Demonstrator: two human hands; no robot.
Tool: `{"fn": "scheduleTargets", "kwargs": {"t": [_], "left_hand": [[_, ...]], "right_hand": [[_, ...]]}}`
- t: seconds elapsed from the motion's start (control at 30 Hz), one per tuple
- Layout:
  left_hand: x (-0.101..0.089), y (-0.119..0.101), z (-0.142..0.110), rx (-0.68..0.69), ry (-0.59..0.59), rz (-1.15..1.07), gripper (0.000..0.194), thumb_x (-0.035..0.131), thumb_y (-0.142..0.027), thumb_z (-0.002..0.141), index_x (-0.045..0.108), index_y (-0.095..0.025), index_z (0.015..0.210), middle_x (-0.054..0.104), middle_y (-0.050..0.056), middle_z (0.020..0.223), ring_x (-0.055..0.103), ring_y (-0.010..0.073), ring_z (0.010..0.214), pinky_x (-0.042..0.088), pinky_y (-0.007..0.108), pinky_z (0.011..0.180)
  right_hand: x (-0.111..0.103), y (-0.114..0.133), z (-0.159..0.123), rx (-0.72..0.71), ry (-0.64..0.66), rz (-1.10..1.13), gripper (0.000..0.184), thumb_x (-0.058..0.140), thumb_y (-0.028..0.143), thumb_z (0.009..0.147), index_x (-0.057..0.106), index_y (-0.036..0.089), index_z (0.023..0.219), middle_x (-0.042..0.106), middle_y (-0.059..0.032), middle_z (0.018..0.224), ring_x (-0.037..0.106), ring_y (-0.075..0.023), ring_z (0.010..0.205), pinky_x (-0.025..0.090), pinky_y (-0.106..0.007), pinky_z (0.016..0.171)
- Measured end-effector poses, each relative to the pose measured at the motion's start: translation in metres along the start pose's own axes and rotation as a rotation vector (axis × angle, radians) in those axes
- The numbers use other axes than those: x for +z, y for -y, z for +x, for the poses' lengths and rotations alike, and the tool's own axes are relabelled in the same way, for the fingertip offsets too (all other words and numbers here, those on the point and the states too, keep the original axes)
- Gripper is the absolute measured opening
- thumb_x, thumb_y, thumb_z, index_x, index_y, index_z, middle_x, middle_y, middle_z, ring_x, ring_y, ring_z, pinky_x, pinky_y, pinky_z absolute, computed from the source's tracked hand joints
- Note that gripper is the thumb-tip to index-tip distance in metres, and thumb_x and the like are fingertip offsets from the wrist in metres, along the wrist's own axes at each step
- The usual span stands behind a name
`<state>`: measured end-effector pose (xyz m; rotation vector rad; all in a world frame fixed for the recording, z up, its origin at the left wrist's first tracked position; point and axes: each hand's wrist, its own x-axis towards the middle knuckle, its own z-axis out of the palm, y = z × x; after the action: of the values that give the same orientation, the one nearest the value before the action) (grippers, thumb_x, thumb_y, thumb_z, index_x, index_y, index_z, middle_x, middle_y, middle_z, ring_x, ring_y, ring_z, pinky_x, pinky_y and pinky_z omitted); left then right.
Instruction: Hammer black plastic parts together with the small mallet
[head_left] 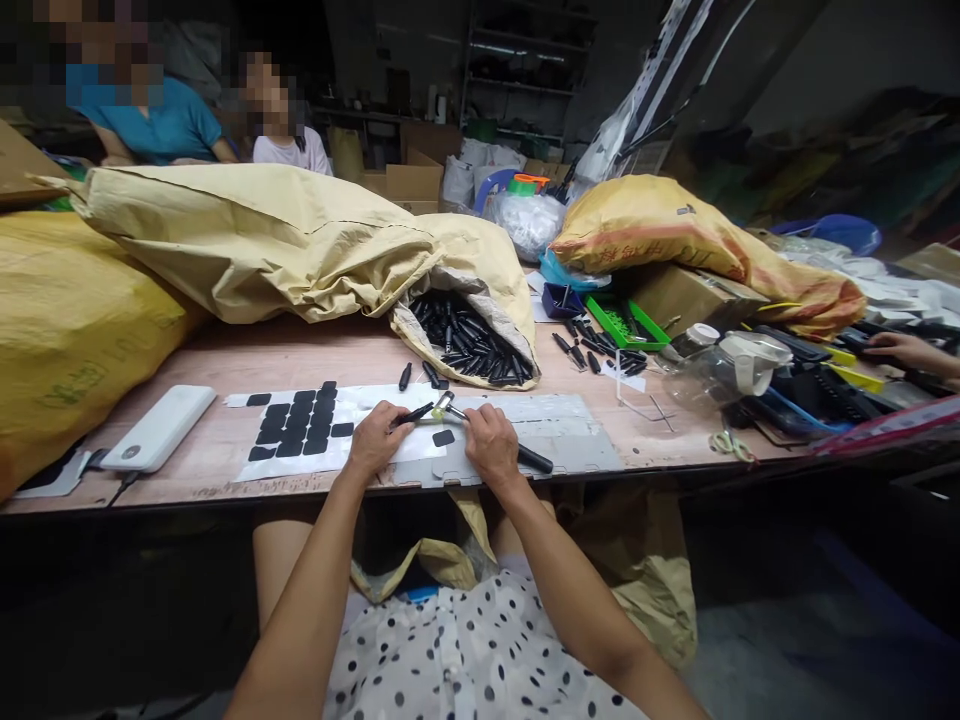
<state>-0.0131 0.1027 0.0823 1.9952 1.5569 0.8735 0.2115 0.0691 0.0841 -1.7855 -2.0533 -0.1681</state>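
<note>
My left hand (375, 440) is closed on a slim black part (417, 411) that points to the right. In my right hand (491, 445) is a small hammer (535, 459), its black handle sticking out past my palm. The metal hammer head (444, 403) is close to the tip of the black part; whether they touch I cannot tell. Several black rounded-square pads (304, 418) lie in rows on a white sheet (251, 468) left of my hands. One loose black pad (444, 438) rests between my hands on a grey board (577, 440).
An open sack (517, 290) filled with black parts (469, 340) lies beyond my hands. A white power bank (159, 428) sits left. To the right are a green tray (628, 322), a clear plastic jug (712, 372) and scissors (731, 447). Two people sit behind the sacks; another person's hand (904, 350) shows far right.
</note>
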Motion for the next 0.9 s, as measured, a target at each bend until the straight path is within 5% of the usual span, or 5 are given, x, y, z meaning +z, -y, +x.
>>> {"fn": "scheduleTargets", "kwargs": {"t": [0.27,0.6,0.9], "left_hand": [[-0.001,-0.007,-0.001,-0.011,0.031,-0.001,0.021,0.067,-0.029,0.078,0.076,-0.025,0.097,0.068,0.001,0.096,0.063,0.0192,0.081,0.052,0.030,0.073],[-0.001,-0.005,0.000,-0.040,0.061,-0.083,0.019,0.070,-0.023,0.073,0.077,-0.026,0.090,0.067,-0.001,0.089,0.063,0.0186,0.083,0.051,0.029,0.076],[0.000,-0.004,0.001,-0.038,0.053,-0.074,0.012,0.072,-0.022,0.073,0.077,-0.026,0.083,0.066,-0.002,0.083,0.062,0.0182,0.081,0.050,0.028,0.074]], "right_hand": [[-0.011,-0.005,-0.007,0.039,-0.240,0.336,0.031,0.043,0.022,0.102,0.073,0.023,0.109,0.065,-0.0061,0.092,0.060,-0.0212,0.090,0.049,-0.030,0.082],[-0.015,0.034,-0.007,-0.070,-0.043,0.463,0.033,0.049,0.021,0.099,0.074,0.025,0.121,0.069,-0.0043,0.094,0.066,-0.0181,0.090,0.053,-0.027,0.085],[-0.015,0.036,-0.013,-0.074,0.040,0.327,0.037,0.053,0.016,0.097,0.074,0.028,0.124,0.069,-0.0035,0.093,0.066,-0.0182,0.089,0.053,-0.025,0.080]]}}
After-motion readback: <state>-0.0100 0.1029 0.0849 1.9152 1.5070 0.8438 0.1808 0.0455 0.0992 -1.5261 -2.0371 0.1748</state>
